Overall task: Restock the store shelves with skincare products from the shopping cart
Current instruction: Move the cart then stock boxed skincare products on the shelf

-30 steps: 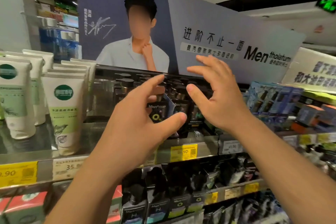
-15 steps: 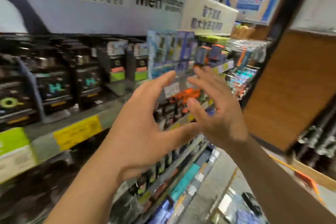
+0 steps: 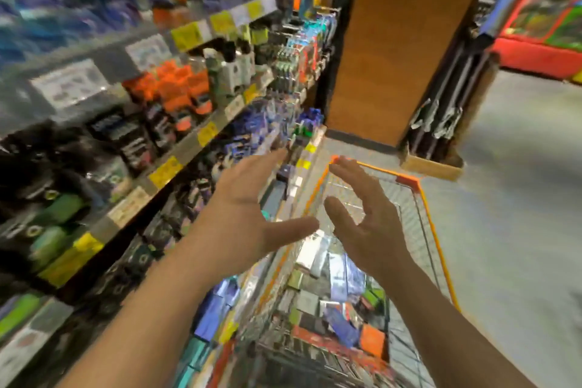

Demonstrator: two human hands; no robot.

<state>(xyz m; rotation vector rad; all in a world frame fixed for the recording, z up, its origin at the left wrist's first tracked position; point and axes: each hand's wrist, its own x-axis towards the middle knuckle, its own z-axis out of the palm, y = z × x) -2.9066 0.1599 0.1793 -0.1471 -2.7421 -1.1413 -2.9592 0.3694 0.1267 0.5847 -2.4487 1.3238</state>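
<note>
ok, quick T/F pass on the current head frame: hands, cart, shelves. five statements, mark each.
1. Both hands are empty. True: the left hand and right hand have spread fingers and hold nothing.
2. The shopping cart is empty. False: boxed products lie in its basket.
3. The shelves stand to the person's left of the cart. True.
4. The right hand grips the cart's orange rim. False: it hovers above the basket, apart from the rim.
5. The shelf edges carry yellow price tags. True.
</note>
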